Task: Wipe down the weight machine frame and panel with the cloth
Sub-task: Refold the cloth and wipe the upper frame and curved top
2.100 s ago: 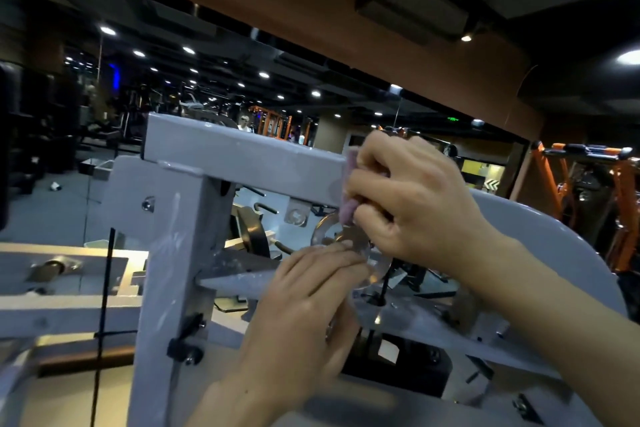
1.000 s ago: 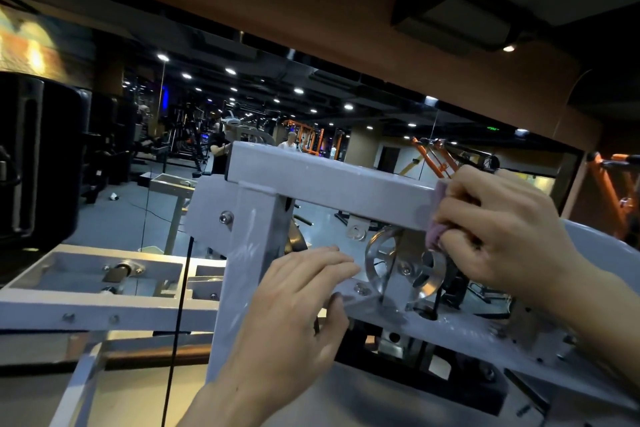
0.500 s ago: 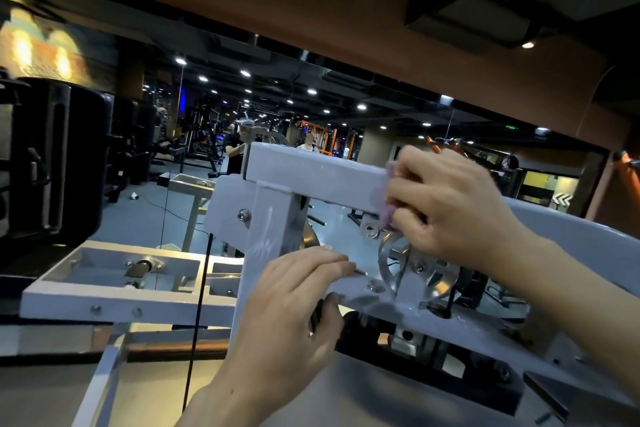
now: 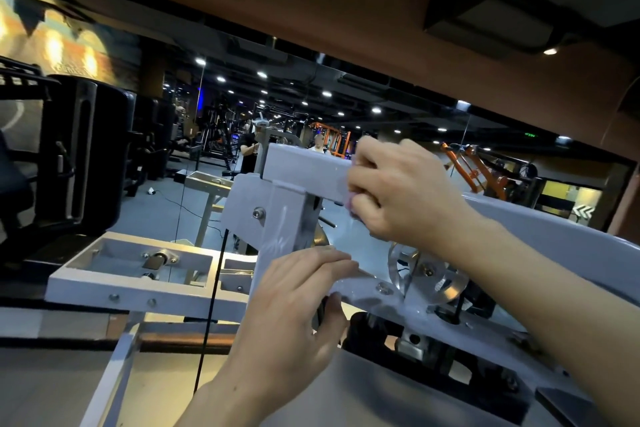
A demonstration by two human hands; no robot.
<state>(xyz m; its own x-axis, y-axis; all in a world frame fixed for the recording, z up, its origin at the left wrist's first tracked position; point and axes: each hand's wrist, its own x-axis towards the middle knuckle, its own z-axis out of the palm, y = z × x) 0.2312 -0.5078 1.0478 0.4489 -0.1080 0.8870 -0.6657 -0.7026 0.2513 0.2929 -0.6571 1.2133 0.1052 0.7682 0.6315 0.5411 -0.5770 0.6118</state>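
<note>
The right hand [image 4: 401, 194] pinches a pink cloth [image 4: 350, 200] in a curled grip, pressing it against the grey beam [image 4: 304, 170] atop the frame [image 4: 280, 218]. The left hand [image 4: 294, 315] lies spread, fingers straight, on the plate [image 4: 367, 288] beside a pulley [image 4: 426, 274].

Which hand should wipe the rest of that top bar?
Right. The right hand already grips the cloth against the top bar; the left hand only rests on the lower plate.
</note>
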